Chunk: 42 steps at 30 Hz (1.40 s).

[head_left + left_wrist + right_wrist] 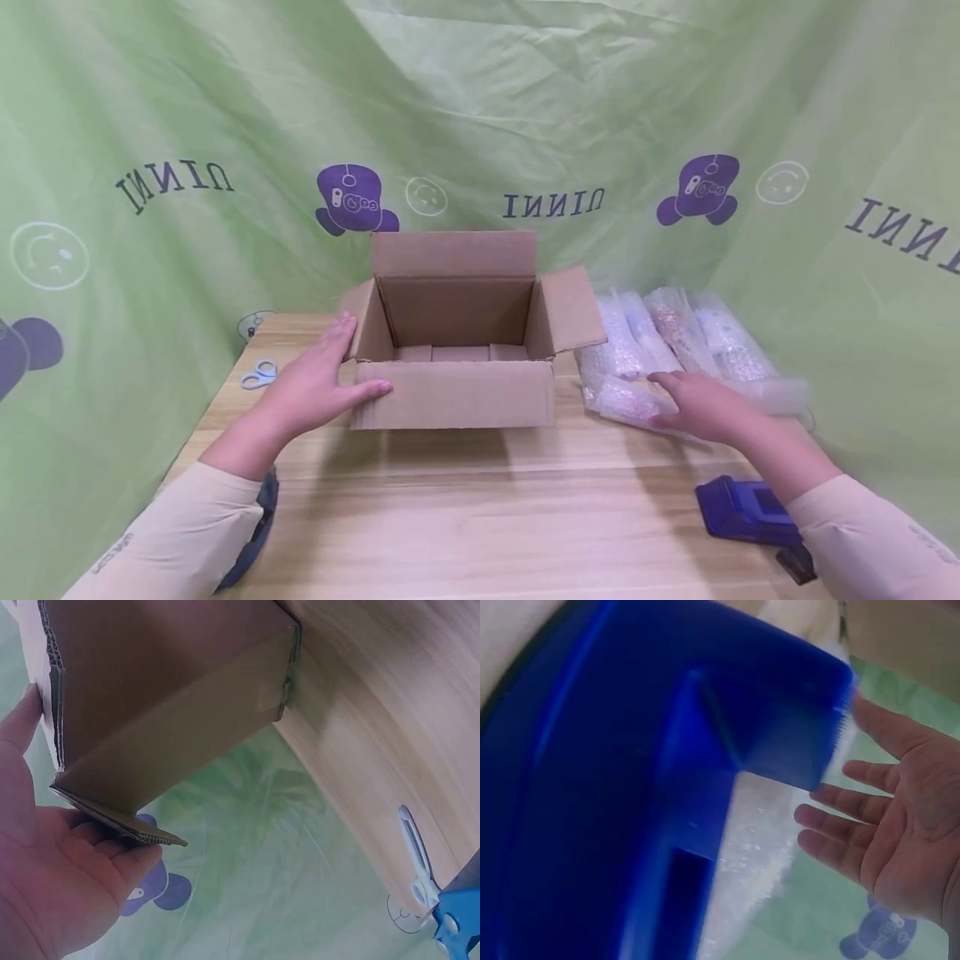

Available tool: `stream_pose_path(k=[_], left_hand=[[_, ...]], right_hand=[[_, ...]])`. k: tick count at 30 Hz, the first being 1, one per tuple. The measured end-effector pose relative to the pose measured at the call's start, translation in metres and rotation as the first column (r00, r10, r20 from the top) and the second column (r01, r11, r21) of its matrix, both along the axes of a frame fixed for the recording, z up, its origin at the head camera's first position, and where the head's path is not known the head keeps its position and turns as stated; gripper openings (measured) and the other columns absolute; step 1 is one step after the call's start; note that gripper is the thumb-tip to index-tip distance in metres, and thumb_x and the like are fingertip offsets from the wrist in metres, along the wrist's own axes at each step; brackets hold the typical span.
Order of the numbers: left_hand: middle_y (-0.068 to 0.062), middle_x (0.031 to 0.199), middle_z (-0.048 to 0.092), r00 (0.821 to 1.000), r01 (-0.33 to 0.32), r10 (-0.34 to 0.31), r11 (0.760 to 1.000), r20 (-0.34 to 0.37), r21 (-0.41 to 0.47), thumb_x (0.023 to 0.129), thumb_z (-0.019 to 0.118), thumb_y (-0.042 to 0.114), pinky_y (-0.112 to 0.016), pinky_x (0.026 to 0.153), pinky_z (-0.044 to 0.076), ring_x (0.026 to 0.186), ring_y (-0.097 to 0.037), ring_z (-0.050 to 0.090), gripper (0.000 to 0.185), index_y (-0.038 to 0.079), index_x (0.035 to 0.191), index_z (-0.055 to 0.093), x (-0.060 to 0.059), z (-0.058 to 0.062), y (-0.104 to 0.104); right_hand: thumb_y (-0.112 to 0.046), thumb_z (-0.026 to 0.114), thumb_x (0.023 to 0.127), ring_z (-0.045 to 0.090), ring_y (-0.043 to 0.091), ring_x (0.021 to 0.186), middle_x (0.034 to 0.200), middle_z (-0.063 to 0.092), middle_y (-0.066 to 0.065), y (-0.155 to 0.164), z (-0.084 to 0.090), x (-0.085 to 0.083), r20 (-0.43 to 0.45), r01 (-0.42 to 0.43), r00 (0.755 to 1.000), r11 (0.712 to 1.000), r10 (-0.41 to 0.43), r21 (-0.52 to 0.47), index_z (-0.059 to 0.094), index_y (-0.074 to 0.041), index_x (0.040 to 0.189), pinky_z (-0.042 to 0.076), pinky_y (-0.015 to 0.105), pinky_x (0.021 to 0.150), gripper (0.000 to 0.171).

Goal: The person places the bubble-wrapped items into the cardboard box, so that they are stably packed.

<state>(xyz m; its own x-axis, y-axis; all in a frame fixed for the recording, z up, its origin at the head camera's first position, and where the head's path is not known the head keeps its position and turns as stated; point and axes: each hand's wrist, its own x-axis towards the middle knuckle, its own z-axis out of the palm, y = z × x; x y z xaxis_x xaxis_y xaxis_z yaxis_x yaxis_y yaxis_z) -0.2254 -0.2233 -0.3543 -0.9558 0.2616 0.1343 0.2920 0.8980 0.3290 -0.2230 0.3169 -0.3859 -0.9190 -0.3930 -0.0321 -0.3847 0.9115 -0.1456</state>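
An open cardboard box (453,396) stands on the table with its flaps spread and the bottom inside visible. My left hand (318,379) holds its near left corner, thumb on the front flap and fingers behind the left flap (120,817). To the right of the box lie several bubble-wrapped bundles (675,333) in clear wrap. Over their near edge is my right hand (701,406), fingers spread and nothing held. The right wrist view shows that palm bare beyond a large blue tape dispenser (630,750).
Light-blue-handled scissors (259,375) lie left of the box. The tape dispenser (746,510) sits at the near right, partly under the right forearm. A dark blue round-edged object (258,533) shows beside the left sleeve. A green printed curtain (465,108) hangs behind the wooden table (450,517).
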Motion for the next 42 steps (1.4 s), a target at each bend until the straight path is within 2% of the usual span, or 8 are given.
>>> stream_pose_path(k=[9, 14, 18, 23, 27, 30, 37, 42], left_hand=[[-0.012, 0.165, 0.006, 1.0, 0.007, -0.007, 1.0, 0.014, 0.005, 0.078, 0.055, 0.081, -0.055, 0.119, 0.022, 0.151, -0.035, 0.014, 0.119, 0.008, 0.159, 0.007, 0.001, -0.001, 0.003], [-0.012, 0.165, 0.007, 1.0, 0.01, -0.01, 1.0, 0.016, 0.008, 0.078, 0.055, 0.08, -0.056, 0.119, 0.023, 0.15, -0.036, 0.015, 0.118, 0.007, 0.159, 0.007, 0.001, -0.002, 0.004], [-0.013, 0.165, 0.006, 1.0, 0.011, -0.011, 1.0, 0.017, 0.003, 0.079, 0.054, 0.08, -0.057, 0.119, 0.022, 0.15, -0.037, 0.016, 0.118, 0.007, 0.158, 0.007, 0.001, -0.001, 0.003], [-0.013, 0.165, 0.005, 0.999, 0.006, -0.006, 1.0, 0.037, -0.001, 0.078, 0.053, 0.081, -0.057, 0.118, 0.022, 0.15, -0.037, 0.014, 0.119, 0.007, 0.158, 0.005, 0.001, 0.001, 0.001], [-0.014, 0.165, 0.005, 0.999, 0.01, -0.009, 1.0, 0.047, -0.006, 0.079, 0.052, 0.082, -0.058, 0.118, 0.022, 0.15, -0.039, 0.015, 0.119, 0.006, 0.158, 0.004, 0.001, 0.001, 0.001], [-0.014, 0.165, 0.004, 0.999, 0.008, -0.008, 1.0, 0.05, -0.009, 0.079, 0.051, 0.082, -0.058, 0.118, 0.022, 0.149, -0.039, 0.016, 0.12, 0.006, 0.158, 0.004, 0.0, 0.002, 0.001], [-0.013, 0.165, 0.004, 0.999, 0.013, -0.012, 1.0, 0.049, -0.005, 0.079, 0.052, 0.081, -0.058, 0.117, 0.023, 0.149, -0.04, 0.016, 0.119, 0.009, 0.158, 0.002, 0.001, 0.005, 0.002], [-0.015, 0.165, 0.005, 0.999, 0.027, -0.027, 1.0, 0.047, -0.008, 0.08, 0.052, 0.08, -0.059, 0.117, 0.023, 0.149, -0.04, 0.016, 0.117, 0.009, 0.159, 0.004, 0.002, 0.006, 0.002]], right_hand=[[-0.026, 0.076, 0.082, 0.06, 0.049, 0.106, 0.123, 0.06, 0.031, 0.005, -0.024, -0.003, 0.033, 0.004, 0.999, 1.0, -0.004, 0.008, 0.055, 0.004, 0.131, 0.05, 0.062, 0.089, 0.061], [-0.022, 0.078, 0.078, 0.065, 0.041, 0.092, 0.109, 0.065, 0.026, 0.007, -0.034, -0.004, -0.039, -0.034, 0.999, 0.999, 0.034, 0.016, 0.062, 0.004, 0.121, 0.055, 0.056, 0.082, 0.053], [-0.021, 0.079, 0.075, 0.065, 0.033, 0.083, 0.101, 0.064, 0.021, 0.007, -0.037, -0.007, -0.065, -0.04, 0.997, 0.999, 0.041, 0.005, 0.064, 0.004, 0.114, 0.056, 0.052, 0.077, 0.048], [-0.021, 0.079, 0.076, 0.065, 0.033, 0.086, 0.103, 0.066, 0.02, 0.005, -0.032, -0.008, 0.001, -0.007, 1.0, 1.0, 0.007, -0.014, 0.064, 0.002, 0.114, 0.056, 0.053, 0.079, 0.047], [-0.024, 0.08, 0.078, 0.066, 0.035, 0.093, 0.105, 0.068, 0.019, 0.009, -0.018, -0.008, 0.052, 0.007, 0.999, 0.998, -0.004, -0.067, 0.063, 0.003, 0.117, 0.054, 0.054, 0.083, 0.051], [-0.026, 0.078, 0.081, 0.065, 0.039, 0.098, 0.108, 0.068, 0.022, 0.014, 0.001, -0.01, 0.067, 0.016, 0.998, 0.993, -0.008, -0.121, 0.06, 0.006, 0.121, 0.053, 0.057, 0.086, 0.055], [-0.03, 0.074, 0.088, 0.062, 0.044, 0.106, 0.115, 0.065, 0.027, 0.026, 0.053, -0.018, 0.009, 0.017, 1.0, 0.988, -0.016, -0.154, 0.057, 0.008, 0.127, 0.048, 0.061, 0.092, 0.057], [-0.03, 0.07, 0.091, 0.058, 0.047, 0.111, 0.122, 0.061, 0.03, 0.029, 0.091, -0.024, -0.025, 0.047, 0.998, 0.985, -0.051, -0.165, 0.052, 0.007, 0.133, 0.044, 0.065, 0.095, 0.059]])
